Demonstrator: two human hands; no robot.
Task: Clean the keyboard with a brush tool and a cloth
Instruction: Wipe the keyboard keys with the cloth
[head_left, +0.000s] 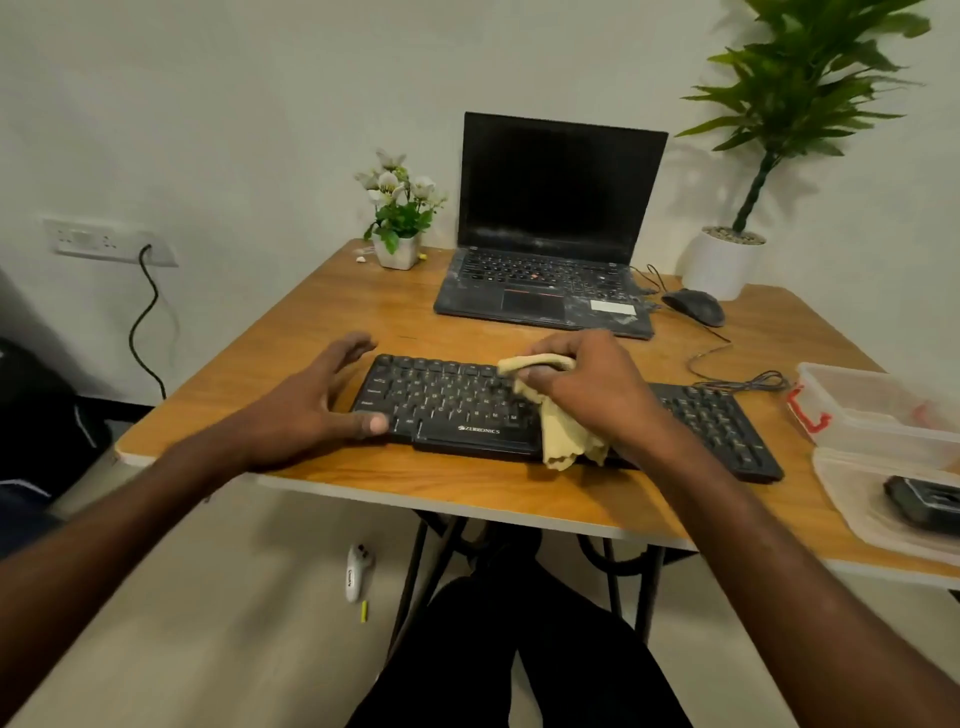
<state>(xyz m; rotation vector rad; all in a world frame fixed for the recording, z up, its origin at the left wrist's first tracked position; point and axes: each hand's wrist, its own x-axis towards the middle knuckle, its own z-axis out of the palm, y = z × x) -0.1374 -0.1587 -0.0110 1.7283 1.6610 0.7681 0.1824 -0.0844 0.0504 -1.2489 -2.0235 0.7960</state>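
Wooden-topped folding table (322, 332) against a pale wall. One black full-size plastic keyboard (452, 410) lies near the table's near edge. Right hand (587, 384) clamped on one crumpled yellow cloth (558, 431), pressing it onto the keys at mid-board. Left hand (311, 410), fingers spread apart, braces the keyboard's left end, thumb on its near corner. Far side: one open dusty black laptop (550, 249), one black mouse (693, 306), two potted plants (397, 218).

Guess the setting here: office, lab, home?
Probably a home or small-office desk: an open black laptop on a wooden folding table, a wired black mouse, and potted plants against a plain wall.
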